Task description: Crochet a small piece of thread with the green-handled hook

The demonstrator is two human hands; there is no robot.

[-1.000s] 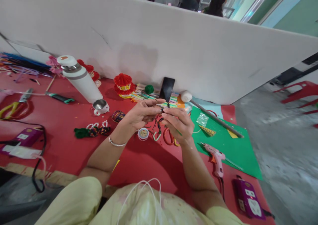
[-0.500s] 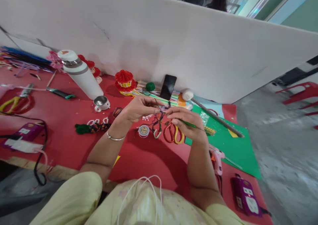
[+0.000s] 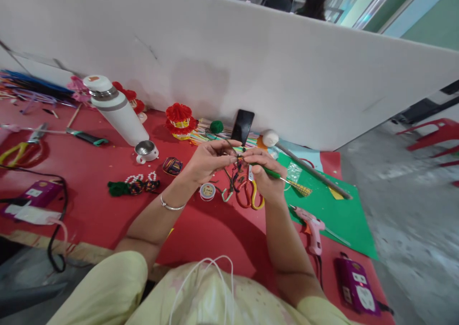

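Observation:
Above the red table, my left hand (image 3: pixel 207 162) pinches a small piece of dark multicoloured yarn work (image 3: pixel 236 174). Its loose strands dangle beneath the fingers. Meeting it from the other side, my right hand (image 3: pixel 267 176) grips a green-handled crochet hook (image 3: pixel 273 173), its tip at the yarn between both sets of fingertips. The exact stitch is too small to make out. Below the hands lie red and yellow scissors (image 3: pixel 257 201), partly covered, and a small round spool (image 3: pixel 207 191). A multicoloured yarn ball (image 3: pixel 172 166) sits left of my left hand.
A white bottle (image 3: pixel 120 114) and steel-lined cup (image 3: pixel 146 151) stand left. Behind the hands are a phone (image 3: pixel 243 126) and green yarn ball (image 3: pixel 216 126). On the right lie a pink glue gun (image 3: pixel 312 227), a stick (image 3: pixel 315 173) and a purple power strip (image 3: pixel 358 286).
My right hand has turned and shifted slightly left with the crochet hook, uncovering the glue gun's nozzle. My left hand has moved a little right, showing more of the multicoloured yarn ball.

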